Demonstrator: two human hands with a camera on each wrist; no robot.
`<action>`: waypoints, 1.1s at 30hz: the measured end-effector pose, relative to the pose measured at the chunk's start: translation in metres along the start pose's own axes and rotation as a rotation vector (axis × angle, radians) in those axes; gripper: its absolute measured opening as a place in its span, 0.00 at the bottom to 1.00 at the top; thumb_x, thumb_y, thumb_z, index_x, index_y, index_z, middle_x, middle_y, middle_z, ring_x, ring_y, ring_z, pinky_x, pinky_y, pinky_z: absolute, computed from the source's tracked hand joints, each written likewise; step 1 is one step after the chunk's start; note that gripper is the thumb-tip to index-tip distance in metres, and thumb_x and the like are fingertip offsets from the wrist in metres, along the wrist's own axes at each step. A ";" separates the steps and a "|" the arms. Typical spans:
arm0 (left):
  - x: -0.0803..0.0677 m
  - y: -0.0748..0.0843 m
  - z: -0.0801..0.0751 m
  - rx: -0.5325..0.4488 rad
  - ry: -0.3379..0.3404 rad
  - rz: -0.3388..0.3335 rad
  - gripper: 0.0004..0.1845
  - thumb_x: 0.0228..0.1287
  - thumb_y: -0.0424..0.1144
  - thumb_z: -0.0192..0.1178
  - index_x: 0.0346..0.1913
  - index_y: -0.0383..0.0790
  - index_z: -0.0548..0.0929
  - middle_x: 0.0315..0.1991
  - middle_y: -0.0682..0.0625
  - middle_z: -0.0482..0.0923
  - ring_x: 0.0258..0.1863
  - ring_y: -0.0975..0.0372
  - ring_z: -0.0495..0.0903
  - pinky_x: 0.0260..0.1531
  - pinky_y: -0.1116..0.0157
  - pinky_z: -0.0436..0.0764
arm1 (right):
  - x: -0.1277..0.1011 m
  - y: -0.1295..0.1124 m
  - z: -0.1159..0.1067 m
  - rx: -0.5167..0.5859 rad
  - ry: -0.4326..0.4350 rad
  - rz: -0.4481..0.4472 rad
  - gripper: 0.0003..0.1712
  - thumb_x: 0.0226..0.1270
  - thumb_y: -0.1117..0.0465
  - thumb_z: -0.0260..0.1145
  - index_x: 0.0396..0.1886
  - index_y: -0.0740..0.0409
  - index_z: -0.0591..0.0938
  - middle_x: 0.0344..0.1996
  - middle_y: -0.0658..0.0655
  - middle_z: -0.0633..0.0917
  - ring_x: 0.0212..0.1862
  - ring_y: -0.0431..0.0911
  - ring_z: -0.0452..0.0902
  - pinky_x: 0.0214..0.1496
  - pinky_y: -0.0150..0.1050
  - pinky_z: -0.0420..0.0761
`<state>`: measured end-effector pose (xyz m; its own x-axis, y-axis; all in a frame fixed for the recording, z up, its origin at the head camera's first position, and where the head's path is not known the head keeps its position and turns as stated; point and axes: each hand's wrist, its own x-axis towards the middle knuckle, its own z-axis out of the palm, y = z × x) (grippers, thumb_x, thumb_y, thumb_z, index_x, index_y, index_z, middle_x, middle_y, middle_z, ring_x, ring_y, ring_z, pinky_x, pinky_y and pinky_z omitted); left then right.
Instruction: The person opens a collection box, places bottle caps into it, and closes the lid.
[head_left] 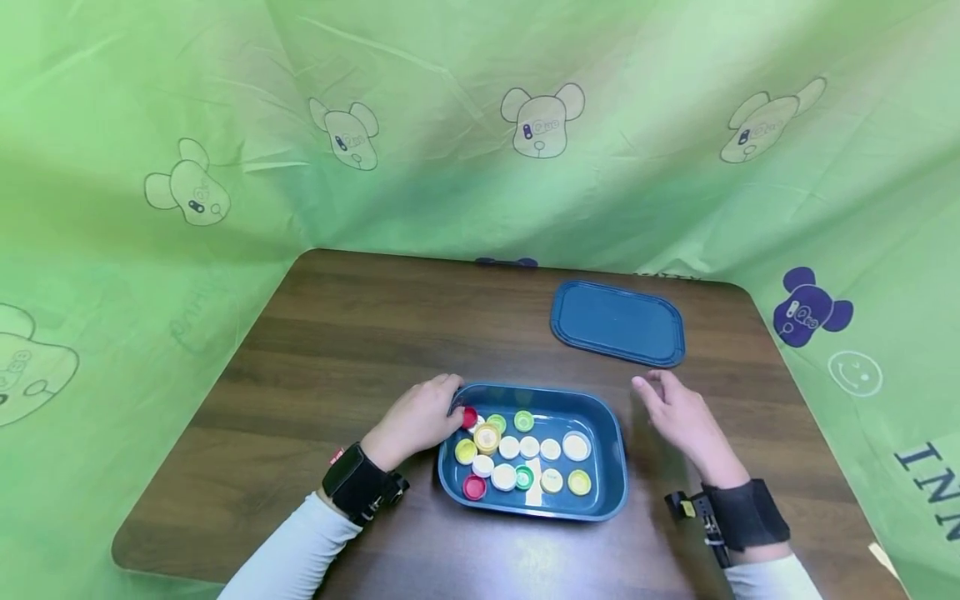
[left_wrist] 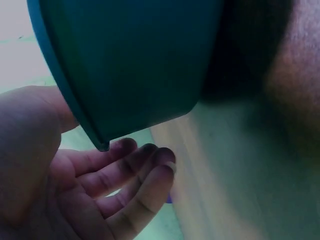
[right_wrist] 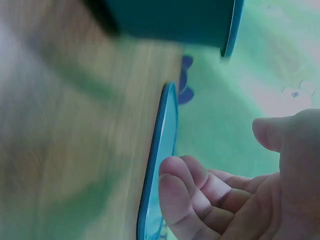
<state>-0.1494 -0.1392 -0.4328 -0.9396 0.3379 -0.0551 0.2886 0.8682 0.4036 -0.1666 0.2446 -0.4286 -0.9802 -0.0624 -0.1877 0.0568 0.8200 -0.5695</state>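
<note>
Up close, the left hand has its fingers relaxed and nearly straight, holding nothing; they sit at the near-left corner of the blue tray, touching or just shy of its rim, with a red cap right beside the fingertips. The right hand hovers off the tray's 3 o'clock side, fingers loosely curled and empty, apart from the wall. The tray sits on the wooden counter at about 6 o'clock, close to the person, and holds a loose layer of bottle caps in white, yellow, green and red. It looks like stiff, smooth plastic, light even when filled; the caps would likely slide and rattle if it tilted, so a level hold on the two short ends, under the rolled rim, seems the safest grip. The matching blue lid lies flat at 1 o'clock, well apart from the tray. Open wood stretches toward 9 and 11 o'clock; the near edge of the counter runs just behind the wrists, and a green printed cloth walls in the far sides.
</note>
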 end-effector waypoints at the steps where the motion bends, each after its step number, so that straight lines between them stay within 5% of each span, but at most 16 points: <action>1: -0.001 0.000 0.001 0.000 -0.005 -0.004 0.20 0.68 0.41 0.64 0.58 0.35 0.80 0.49 0.44 0.83 0.43 0.58 0.83 0.50 0.55 0.84 | 0.005 0.004 -0.003 -0.006 0.009 -0.004 0.45 0.79 0.35 0.43 0.70 0.73 0.65 0.53 0.75 0.81 0.45 0.60 0.83 0.47 0.58 0.81; 6: -0.004 0.001 0.005 -0.018 -0.022 -0.017 0.18 0.70 0.40 0.62 0.58 0.34 0.78 0.40 0.45 0.83 0.34 0.59 0.81 0.39 0.56 0.84 | 0.030 0.021 -0.011 -0.031 0.037 0.007 0.43 0.79 0.36 0.45 0.68 0.73 0.66 0.54 0.76 0.81 0.54 0.67 0.79 0.50 0.61 0.78; 11: -0.005 0.000 0.007 -0.050 -0.047 -0.036 0.18 0.71 0.39 0.61 0.58 0.34 0.76 0.30 0.49 0.78 0.25 0.62 0.75 0.29 0.61 0.78 | 0.054 0.039 -0.018 0.002 0.004 0.092 0.43 0.80 0.38 0.46 0.70 0.74 0.63 0.48 0.73 0.81 0.44 0.59 0.83 0.46 0.56 0.79; 15: -0.004 -0.001 0.009 -0.065 -0.060 -0.028 0.17 0.72 0.39 0.60 0.57 0.34 0.75 0.27 0.51 0.75 0.24 0.61 0.74 0.27 0.62 0.76 | 0.073 0.054 -0.025 -0.011 0.036 0.139 0.42 0.80 0.40 0.47 0.71 0.75 0.62 0.48 0.74 0.81 0.42 0.60 0.83 0.47 0.58 0.78; 21: -0.003 -0.001 0.011 -0.078 -0.068 -0.011 0.13 0.73 0.38 0.58 0.54 0.35 0.75 0.25 0.51 0.72 0.23 0.61 0.73 0.26 0.63 0.75 | 0.096 0.072 -0.031 -0.091 0.104 0.204 0.38 0.79 0.44 0.47 0.67 0.75 0.65 0.59 0.80 0.73 0.58 0.74 0.71 0.57 0.65 0.72; 33: -0.006 -0.003 0.011 -0.098 -0.040 -0.032 0.11 0.73 0.38 0.57 0.52 0.36 0.74 0.25 0.51 0.71 0.23 0.62 0.73 0.25 0.65 0.75 | 0.126 0.076 -0.040 -0.142 0.048 0.242 0.46 0.77 0.39 0.44 0.67 0.82 0.63 0.60 0.86 0.68 0.60 0.77 0.67 0.60 0.66 0.70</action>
<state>-0.1421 -0.1399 -0.4439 -0.9393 0.3266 -0.1048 0.2373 0.8395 0.4888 -0.2936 0.3215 -0.4639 -0.9495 0.1689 -0.2645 0.2663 0.8794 -0.3947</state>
